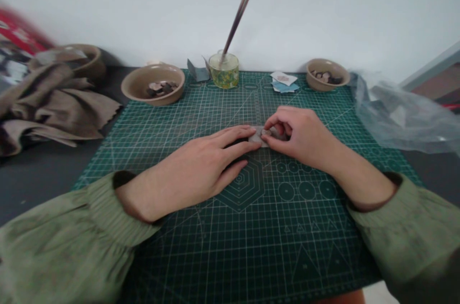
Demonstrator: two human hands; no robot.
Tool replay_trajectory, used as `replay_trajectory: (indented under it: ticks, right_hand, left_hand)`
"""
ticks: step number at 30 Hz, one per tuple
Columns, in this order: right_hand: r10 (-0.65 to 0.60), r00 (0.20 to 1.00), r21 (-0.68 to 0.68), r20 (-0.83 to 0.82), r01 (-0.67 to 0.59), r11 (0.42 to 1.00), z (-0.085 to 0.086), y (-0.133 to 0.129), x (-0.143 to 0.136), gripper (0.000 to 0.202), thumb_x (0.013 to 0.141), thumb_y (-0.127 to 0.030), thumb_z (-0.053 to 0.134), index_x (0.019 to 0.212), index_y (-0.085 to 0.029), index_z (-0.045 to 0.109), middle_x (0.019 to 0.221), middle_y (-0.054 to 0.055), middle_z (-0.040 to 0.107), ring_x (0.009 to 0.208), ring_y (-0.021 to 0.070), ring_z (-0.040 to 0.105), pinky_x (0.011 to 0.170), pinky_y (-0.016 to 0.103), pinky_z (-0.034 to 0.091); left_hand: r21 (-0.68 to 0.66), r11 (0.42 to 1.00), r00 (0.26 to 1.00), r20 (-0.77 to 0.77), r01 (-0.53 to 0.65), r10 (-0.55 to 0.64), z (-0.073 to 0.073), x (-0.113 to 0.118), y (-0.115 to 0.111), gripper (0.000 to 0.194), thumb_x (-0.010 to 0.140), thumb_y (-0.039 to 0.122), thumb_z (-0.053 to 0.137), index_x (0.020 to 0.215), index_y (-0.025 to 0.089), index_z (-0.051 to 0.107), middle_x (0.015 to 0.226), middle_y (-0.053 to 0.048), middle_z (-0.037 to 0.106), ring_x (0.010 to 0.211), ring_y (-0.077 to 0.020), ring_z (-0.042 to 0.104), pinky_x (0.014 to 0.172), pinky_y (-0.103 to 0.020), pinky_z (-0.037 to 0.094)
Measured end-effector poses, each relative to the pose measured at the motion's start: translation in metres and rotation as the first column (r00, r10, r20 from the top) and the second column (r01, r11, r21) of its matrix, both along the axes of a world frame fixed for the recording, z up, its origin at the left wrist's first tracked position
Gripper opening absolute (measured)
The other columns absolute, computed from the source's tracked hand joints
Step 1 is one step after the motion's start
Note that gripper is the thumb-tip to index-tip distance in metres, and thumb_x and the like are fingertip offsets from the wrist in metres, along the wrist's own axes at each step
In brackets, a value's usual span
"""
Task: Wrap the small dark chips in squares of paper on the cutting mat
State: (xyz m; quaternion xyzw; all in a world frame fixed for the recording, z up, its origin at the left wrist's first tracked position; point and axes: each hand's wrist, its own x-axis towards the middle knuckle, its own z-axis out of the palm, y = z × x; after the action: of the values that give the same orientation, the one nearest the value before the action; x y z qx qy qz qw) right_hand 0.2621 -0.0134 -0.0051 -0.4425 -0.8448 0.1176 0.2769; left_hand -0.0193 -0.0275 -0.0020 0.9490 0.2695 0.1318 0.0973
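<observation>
A small grey strip (256,137), sandpaper by its look, lies on the green cutting mat (187,246) near the middle. My left hand (201,165) is stretched out flat, its fingertips resting on the strip's left end. Thumb and forefinger of my right hand (305,134) are closed in a pinch around a small pale, chip-like piece (266,132). That piece is against the strip, just right of the left fingertips. Fingers hide most of it, so its material cannot be made out.
Tan bowls of small brown and dark pieces stand at back left (153,95) and back right (325,84). Between them are a folded grey sheet (199,73), a glass jar with sticks (224,76) and paper scraps (285,86). Brown cloth (61,103) lies left, a clear plastic bag (406,117) right.
</observation>
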Motion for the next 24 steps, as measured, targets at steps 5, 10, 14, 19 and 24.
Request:
replay_trajectory:
  ticks: [5,10,14,19,24]
  right_hand:
    - [0.046,0.999,-0.041,-0.004,-0.046,0.998,0.001,-0.002,0.004,0.008,0.09,-0.019,0.082,0.096,-0.017,0.077,0.077,-0.001,0.063,0.07,0.0156,0.057,0.066,0.03,0.041]
    - [-0.019,1.0,-0.02,-0.007,0.019,1.0,0.001,0.001,0.002,0.005,0.091,-0.022,0.08,0.092,-0.019,0.076,0.078,0.0,0.064,0.069,0.0161,0.056,0.067,0.032,0.04]
    - [0.023,0.998,-0.075,-0.052,-0.027,0.997,0.006,-0.001,0.002,0.006,0.091,-0.025,0.082,0.093,-0.02,0.078,0.076,-0.001,0.064,0.068,0.0154,0.055,0.065,0.031,0.041]
    - [-0.241,0.901,-0.242,-0.36,0.159,0.957,0.016,-0.002,0.014,0.021,0.093,-0.04,0.086,0.098,-0.02,0.083,0.069,0.0,0.065,0.056,0.0123,0.048,0.051,0.029,0.034]
    - [-0.296,0.706,-0.485,-0.643,-0.076,0.871,0.013,0.003,0.015,0.032,0.091,-0.049,0.089,0.103,-0.02,0.084,0.067,0.0,0.068,0.047,0.009,0.047,0.041,0.024,0.029]
  left_hand:
    - [-0.011,1.0,1.0,0.014,0.005,-0.005,0.0,-0.001,0.0,0.05,0.114,0.028,0.054,0.163,0.031,0.058,0.177,-0.005,0.048,0.16,-0.0287,0.053,0.133,-0.051,0.049]
    - [-0.001,1.0,1.0,0.01,0.016,-0.016,-0.002,-0.002,0.001,0.048,0.114,0.029,0.054,0.161,0.03,0.06,0.178,-0.006,0.047,0.162,-0.0288,0.05,0.134,-0.052,0.048]
    - [-0.02,1.0,0.999,0.034,0.022,-0.021,-0.001,-0.002,0.001,0.048,0.113,0.027,0.055,0.161,0.031,0.06,0.176,-0.007,0.049,0.161,-0.0287,0.052,0.134,-0.052,0.048]
    - [-0.063,0.997,0.996,0.085,0.037,-0.032,0.001,-0.002,0.002,0.039,0.111,0.025,0.059,0.149,0.027,0.07,0.17,-0.009,0.055,0.157,-0.0302,0.055,0.133,-0.052,0.049]
    - [-0.096,0.995,0.989,0.147,0.041,-0.026,0.006,0.002,0.003,0.031,0.111,0.025,0.061,0.14,0.024,0.07,0.149,-0.013,0.067,0.141,-0.0299,0.064,0.123,-0.052,0.055]
